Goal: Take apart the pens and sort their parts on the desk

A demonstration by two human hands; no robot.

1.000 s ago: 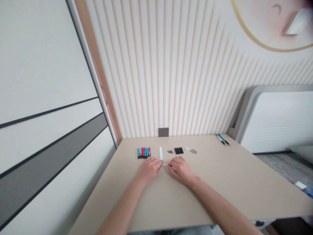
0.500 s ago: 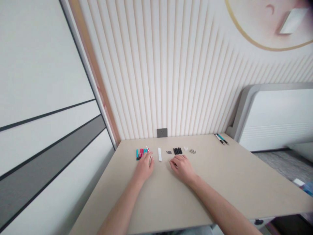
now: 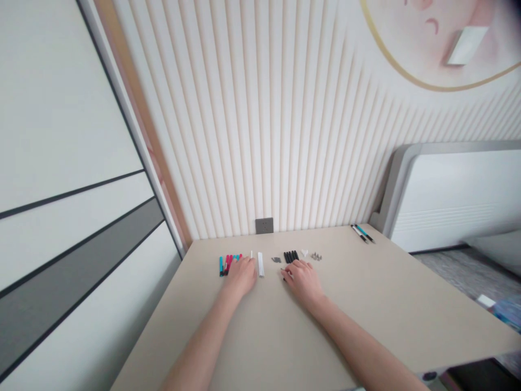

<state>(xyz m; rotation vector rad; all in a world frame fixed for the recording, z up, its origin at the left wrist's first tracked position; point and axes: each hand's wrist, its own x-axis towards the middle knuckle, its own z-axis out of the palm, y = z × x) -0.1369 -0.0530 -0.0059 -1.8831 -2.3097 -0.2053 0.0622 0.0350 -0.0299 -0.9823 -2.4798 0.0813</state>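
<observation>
My left hand [image 3: 243, 274] is closed around a thin white pen refill [image 3: 251, 253], whose upper end sticks up past the fingers. It rests beside a row of blue and pink pen barrels [image 3: 228, 263] and covers part of them. Just right of it lie more white refills [image 3: 261, 265] side by side. My right hand [image 3: 302, 278] is closed, with a small dark piece showing at the fingertips, too small to name. Beyond that hand are several black pen grips [image 3: 291, 256], and a little pile of grey springs [image 3: 276, 259] sits to their left.
Small white parts [image 3: 304, 253] and metallic cone-shaped tips [image 3: 316, 256] lie right of the grips. Two whole pens [image 3: 362, 233] are at the back right of the beige table [image 3: 268, 336]. A dark socket [image 3: 264, 225] is on the ribbed wall behind.
The white refill in my left hand has gone from slanting over the barrels to nearly upright, with less of it showing. The view has shifted slightly; my right hand stays in much the same place.
</observation>
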